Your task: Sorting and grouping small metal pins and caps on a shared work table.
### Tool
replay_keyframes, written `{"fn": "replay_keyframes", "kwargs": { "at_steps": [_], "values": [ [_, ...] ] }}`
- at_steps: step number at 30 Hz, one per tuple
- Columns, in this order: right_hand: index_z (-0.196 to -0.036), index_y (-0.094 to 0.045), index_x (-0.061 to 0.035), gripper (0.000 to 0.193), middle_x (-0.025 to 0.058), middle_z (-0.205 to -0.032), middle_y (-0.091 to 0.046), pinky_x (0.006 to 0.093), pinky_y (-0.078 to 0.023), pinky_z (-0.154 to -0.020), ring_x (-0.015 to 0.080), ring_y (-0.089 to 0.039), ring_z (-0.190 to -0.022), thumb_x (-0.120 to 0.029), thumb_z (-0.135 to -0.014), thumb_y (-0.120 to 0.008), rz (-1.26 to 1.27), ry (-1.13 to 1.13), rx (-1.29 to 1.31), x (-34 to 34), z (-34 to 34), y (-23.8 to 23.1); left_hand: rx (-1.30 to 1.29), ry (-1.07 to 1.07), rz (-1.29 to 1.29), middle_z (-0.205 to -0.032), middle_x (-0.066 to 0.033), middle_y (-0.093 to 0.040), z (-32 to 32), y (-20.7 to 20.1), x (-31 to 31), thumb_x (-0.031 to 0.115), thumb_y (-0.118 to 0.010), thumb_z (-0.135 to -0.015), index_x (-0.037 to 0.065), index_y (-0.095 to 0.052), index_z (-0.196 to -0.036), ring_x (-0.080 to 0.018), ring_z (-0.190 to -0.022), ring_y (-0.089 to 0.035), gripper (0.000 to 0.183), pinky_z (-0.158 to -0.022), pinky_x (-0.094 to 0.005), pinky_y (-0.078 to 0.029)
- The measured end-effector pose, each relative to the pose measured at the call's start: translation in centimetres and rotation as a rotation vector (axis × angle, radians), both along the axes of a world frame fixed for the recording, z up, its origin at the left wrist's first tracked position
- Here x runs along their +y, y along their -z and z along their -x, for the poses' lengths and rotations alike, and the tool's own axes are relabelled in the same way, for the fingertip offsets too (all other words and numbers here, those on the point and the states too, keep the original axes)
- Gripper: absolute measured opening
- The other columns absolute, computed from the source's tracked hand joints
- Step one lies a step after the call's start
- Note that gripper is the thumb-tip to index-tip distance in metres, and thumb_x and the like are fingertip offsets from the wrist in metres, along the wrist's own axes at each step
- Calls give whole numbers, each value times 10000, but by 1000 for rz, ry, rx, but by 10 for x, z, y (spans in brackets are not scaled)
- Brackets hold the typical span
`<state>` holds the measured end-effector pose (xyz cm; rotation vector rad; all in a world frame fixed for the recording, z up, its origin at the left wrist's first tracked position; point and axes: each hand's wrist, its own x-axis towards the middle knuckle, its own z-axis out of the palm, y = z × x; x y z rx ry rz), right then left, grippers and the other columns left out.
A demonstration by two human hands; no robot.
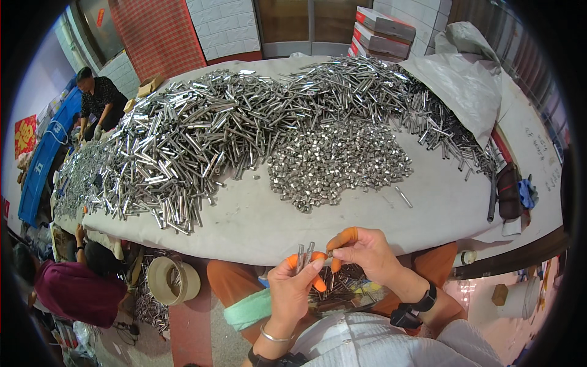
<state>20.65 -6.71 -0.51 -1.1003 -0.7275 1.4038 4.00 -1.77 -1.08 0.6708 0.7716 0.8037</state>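
Just off the near edge of a table (244,214) with a pale cover, both hands worked above the person's lap, orange covers (347,237) on some of their fingertips. The left hand (290,291) was closed around two slim metal tubes (310,248), gripped side by side between thumb and fingers, their ends pointing up and away from the body. Just beside it, the right hand (374,258) had thumb and forefinger pinched together on a small piece (330,252), too tiny to make out clearly. Below the hands, more metal rods (342,282) lay over the lap, and a green cloth (247,310) draped the left leg. Across the table, a long heap of shiny tubes (226,116) stretched from side to side, with a mound of short metal pieces (336,162) in front of it and one lone tube (403,197) to the right. A plastic sheet (458,85) covered part of the heap's right end. A pale bucket (152,282) stood left of the lap, near a co-worker in a dark red top (76,293).
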Motion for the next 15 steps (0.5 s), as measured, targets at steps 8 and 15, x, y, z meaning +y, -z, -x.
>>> {"fn": "replay_keyframes", "kwargs": {
  "at_steps": [8,15],
  "values": [
    [-976,-604,49,128,83,-850,-644,242,-515,-651,122,-618,-704,-38,-883,-596,-87,-55,-181,0,11,1,38,-11,-1,-702,-30,-621,2,6,0,1,-687,-802,-34,-658,-920,-70,-491,-513,127,-422,-189,-408],
    [-965,-600,54,113,94,-811,-642,245,-515,-627,124,-621,-672,-17,-877,-593,-28,-121,-64,3,12,-2,50,2,-53,-676,-21,-620,12,8,1,39,-693,-808,-17,-667,-883,-57,-460,-474,97,-397,-188,-352]
  ]
}}
